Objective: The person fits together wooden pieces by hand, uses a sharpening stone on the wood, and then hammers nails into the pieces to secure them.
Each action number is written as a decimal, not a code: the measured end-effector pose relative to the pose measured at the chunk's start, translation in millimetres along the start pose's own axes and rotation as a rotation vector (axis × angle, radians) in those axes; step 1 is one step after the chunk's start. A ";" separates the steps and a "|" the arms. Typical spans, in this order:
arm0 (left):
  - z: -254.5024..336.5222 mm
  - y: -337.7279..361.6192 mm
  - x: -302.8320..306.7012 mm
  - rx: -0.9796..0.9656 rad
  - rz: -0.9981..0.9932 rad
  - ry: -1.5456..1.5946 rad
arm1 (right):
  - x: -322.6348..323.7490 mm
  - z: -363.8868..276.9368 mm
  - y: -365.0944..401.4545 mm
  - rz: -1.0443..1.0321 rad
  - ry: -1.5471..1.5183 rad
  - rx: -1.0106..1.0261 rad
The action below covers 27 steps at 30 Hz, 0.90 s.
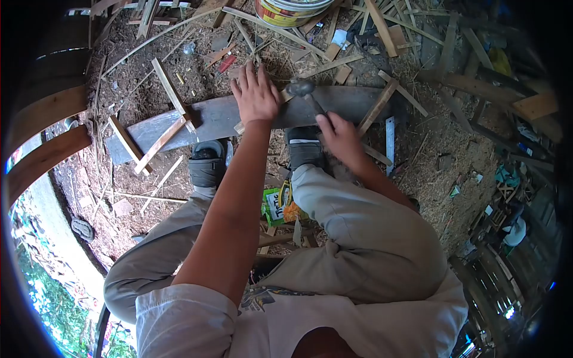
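Note:
My right hand (341, 136) is closed round the handle of a hammer (300, 88), whose metal head is over the long grey plank (209, 116) on the ground. My left hand (256, 95) lies flat on the plank with its fingers stretched out. Under its palm is a short wooden strip (286, 96), mostly hidden, with its ends sticking out on both sides. Towards the plank's left end, joined wooden strips (170, 89) lie across it. Another crossed pair of strips (378, 107) rests over its right part.
My sandalled feet (207, 164) stand close to the plank's near edge. A paint bucket (292, 11) is at the far side, among scattered wood offcuts (382, 27). A green packet (273, 204) lies between my legs. At right, a blue-white strip (390, 146) lies on sawdust-covered ground.

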<state>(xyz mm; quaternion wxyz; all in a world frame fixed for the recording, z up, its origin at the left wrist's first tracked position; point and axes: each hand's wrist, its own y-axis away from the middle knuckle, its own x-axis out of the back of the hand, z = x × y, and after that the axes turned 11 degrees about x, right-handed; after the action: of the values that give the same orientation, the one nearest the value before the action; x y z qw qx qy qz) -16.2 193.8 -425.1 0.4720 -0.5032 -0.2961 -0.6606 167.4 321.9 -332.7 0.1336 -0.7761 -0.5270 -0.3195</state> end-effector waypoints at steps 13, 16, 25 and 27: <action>-5.6 11.9 37.6 -0.254 -0.125 0.160 | -6.1 20.2 17.9 0.252 -0.583 -0.311; -17.8 18.0 30.2 -0.412 -0.176 0.088 | -6.0 15.8 24.0 0.248 -0.753 -0.479; 9.2 25.2 49.5 -0.287 -0.260 0.035 | -4.9 14.2 26.9 0.298 -0.819 -0.484; 12.2 26.4 44.5 -0.294 -0.282 0.023 | -4.3 10.4 25.7 0.286 -0.810 -0.506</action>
<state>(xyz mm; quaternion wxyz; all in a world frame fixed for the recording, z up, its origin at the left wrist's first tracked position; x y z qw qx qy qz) 10.7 179.9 -381.4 0.2998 -0.5125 -0.2588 -0.7619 193.2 314.0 -340.0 -0.2319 -0.9105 -0.3308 -0.0884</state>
